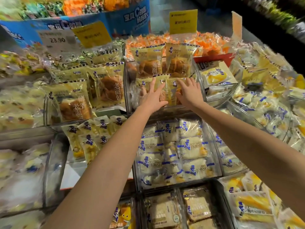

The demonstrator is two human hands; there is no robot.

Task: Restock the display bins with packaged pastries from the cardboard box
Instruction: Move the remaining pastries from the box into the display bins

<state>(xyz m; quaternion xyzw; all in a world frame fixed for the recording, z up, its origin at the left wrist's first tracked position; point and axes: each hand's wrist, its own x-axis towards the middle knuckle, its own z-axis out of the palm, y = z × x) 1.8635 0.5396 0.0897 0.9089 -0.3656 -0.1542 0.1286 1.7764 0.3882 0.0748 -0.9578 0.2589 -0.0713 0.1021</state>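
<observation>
Both of my hands reach into a clear display bin (201,86) at the upper middle, which holds yellow bread packages standing in rows. My left hand (152,98) lies flat with spread fingers against the front bread package (163,95). My right hand (189,93) is beside it on the neighbouring bread package (171,90), thumb on its front and fingers over its top edge. Two more bread packages (148,61) stand upright behind them. The cardboard box is not in view.
A second bin of the same bread (105,86) stands to the left. Below are bins of white-and-blue pastry packs (175,151) and brown packs (196,207). Yellow price signs (183,21) rise behind. Heaps of packs fill the right side (267,100).
</observation>
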